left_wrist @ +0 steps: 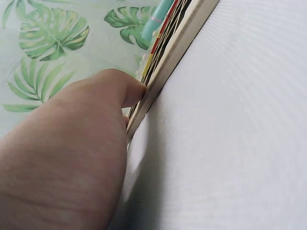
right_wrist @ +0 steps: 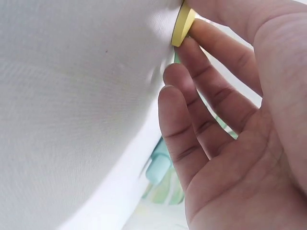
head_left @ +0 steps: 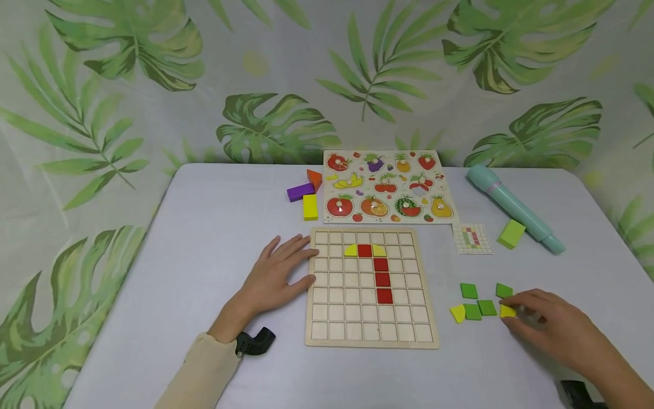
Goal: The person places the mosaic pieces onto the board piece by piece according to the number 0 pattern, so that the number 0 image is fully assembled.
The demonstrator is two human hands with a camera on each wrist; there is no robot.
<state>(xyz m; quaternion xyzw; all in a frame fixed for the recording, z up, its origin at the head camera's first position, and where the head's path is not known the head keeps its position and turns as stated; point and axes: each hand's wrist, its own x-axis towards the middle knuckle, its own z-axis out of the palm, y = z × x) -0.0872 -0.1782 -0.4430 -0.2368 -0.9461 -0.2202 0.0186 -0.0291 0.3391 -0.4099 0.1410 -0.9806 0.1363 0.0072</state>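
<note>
At the right, my right hand (head_left: 557, 329) pinches a yellow rounded tile (head_left: 507, 311) between thumb and fingertips, at the tabletop or just above it. Several green square tiles (head_left: 487, 308) and another yellow quarter-round tile (head_left: 457, 313) lie beside it. My left hand (head_left: 283, 271) rests on the table, its extended fingers and thumb touching the left edge of a wooden grid board (head_left: 361, 330). On the board, several red square tiles (head_left: 382, 279) form a hook shape, with a yellow rounded tile (head_left: 351, 250) and a second one (head_left: 379, 250) flanking the top red tile.
Behind the board lies a fruit puzzle (head_left: 398, 218). A small pattern card (head_left: 473, 239), a green block (head_left: 511, 234) and a teal microphone-shaped object (head_left: 516, 207) sit at the back right. Purple (head_left: 300, 192), orange (head_left: 315, 179) and yellow (head_left: 310, 208) blocks stand left of the puzzle.
</note>
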